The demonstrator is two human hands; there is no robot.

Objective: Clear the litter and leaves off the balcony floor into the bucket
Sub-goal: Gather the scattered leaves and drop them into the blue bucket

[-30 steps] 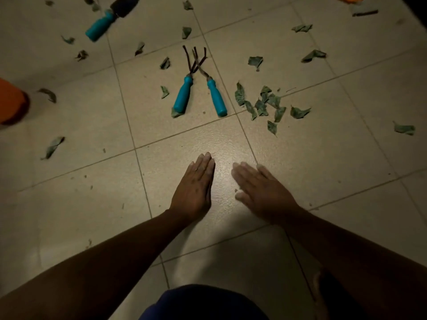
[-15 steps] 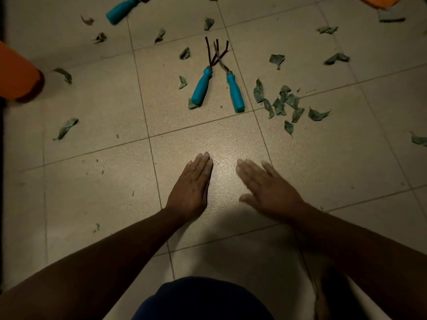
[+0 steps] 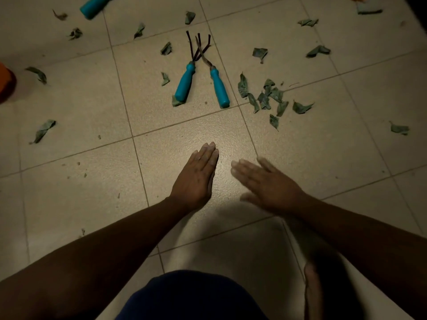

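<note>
While both hands are held flat and empty over the tiled floor (image 3: 69, 199), the left hand (image 3: 196, 179) is seen with its fingers (image 3: 209, 151) straight and pressed together, and the right hand (image 3: 270, 183) — blurred — with its fingers (image 3: 245, 167) released and slightly spread. Torn green leaves (image 3: 265, 98) are scattered beyond the hands, the thickest cluster lying ahead and to the right, just beside two teal-handled garden tools (image 3: 203, 79) whose dark prongs are crossed. An orange object (image 3: 5, 83) — only partly shown — is cut off at the left edge.
</note>
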